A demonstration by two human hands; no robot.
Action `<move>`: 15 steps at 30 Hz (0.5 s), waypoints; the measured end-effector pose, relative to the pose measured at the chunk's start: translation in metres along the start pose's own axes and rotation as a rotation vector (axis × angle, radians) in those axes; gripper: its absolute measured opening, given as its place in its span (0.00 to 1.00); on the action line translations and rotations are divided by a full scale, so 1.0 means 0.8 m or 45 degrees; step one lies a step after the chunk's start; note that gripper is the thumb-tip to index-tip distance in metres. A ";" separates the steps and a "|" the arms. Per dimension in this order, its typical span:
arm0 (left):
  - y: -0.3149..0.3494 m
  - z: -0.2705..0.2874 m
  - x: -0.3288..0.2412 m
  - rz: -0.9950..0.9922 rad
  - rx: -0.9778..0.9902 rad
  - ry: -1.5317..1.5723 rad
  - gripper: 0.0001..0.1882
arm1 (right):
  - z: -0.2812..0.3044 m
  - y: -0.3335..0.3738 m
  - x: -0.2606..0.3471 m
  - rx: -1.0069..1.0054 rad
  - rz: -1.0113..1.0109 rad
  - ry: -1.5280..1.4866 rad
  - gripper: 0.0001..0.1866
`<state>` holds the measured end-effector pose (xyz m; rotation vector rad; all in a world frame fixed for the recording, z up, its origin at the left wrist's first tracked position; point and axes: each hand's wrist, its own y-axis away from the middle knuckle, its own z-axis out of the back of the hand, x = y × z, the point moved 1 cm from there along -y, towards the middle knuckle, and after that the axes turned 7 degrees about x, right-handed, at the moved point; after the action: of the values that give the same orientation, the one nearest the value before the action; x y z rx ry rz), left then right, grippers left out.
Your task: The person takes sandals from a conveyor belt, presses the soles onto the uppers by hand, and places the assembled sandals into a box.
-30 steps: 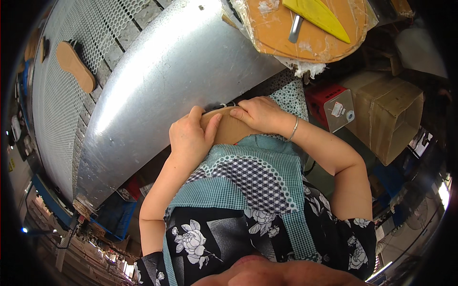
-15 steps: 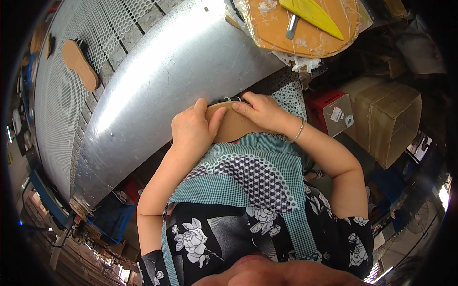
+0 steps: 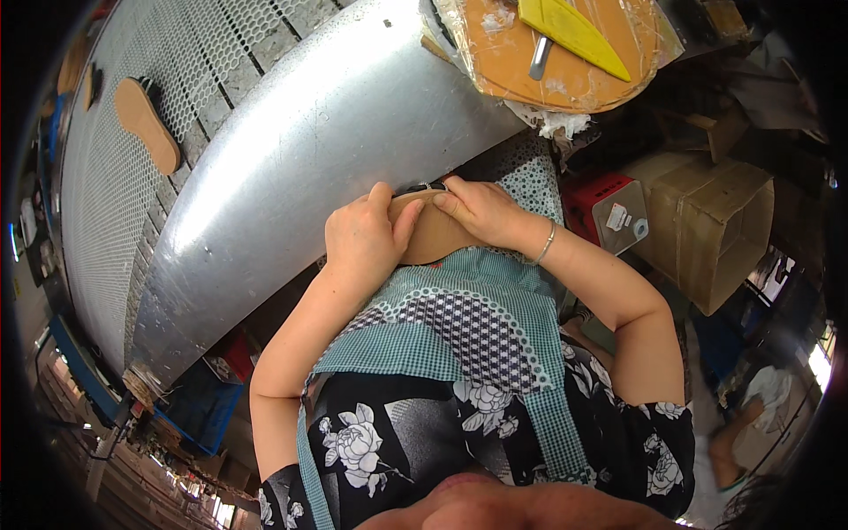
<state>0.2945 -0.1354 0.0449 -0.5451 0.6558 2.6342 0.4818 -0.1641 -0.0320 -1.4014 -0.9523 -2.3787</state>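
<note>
A sandal lies against my apron with its smooth tan sole (image 3: 433, 237) turned up, held by both hands. Dark upper material and a pale beaded-looking strip show just past its far edge. My left hand (image 3: 364, 230) is closed on the left side of that edge, thumb pressed on the sole and fingers curled over the rim. From the right, my right hand (image 3: 486, 212) grips the same edge, its thumb on the sole close to the left thumb. The fingertips beneath are hidden, as is most of the upper.
Beyond my hands runs a curved metal ledge (image 3: 309, 115) beside a mesh conveyor (image 3: 106, 230) carrying another tan-soled shoe (image 3: 148, 125). An orange board (image 3: 495, 66) bears a yellow pointed object (image 3: 579, 40) and a metal strip. Right: red box (image 3: 609, 208), cardboard box (image 3: 707, 221), another person's limb (image 3: 733, 437).
Both hands keep their grip on the sandal, the thumbs pressing at nearly the same spot along its edge. Another person's limb has come into view at the lower right.
</note>
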 end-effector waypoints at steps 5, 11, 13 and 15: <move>-0.032 0.007 0.030 0.021 0.027 -0.033 0.17 | 0.010 -0.036 0.001 0.005 -0.058 -0.038 0.24; -0.043 -0.015 0.020 -0.065 0.016 -0.074 0.19 | 0.006 -0.029 -0.025 0.028 -0.101 0.044 0.25; -0.042 -0.022 0.008 -0.067 0.026 -0.084 0.18 | 0.006 -0.022 -0.036 0.030 -0.101 0.061 0.25; -0.052 -0.023 -0.001 -0.076 -0.004 -0.095 0.19 | 0.014 -0.023 -0.042 0.014 -0.110 0.050 0.26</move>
<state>0.3183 -0.1106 0.0145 -0.4577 0.6033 2.5864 0.4980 -0.1475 -0.0647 -1.3303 -1.0342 -2.4494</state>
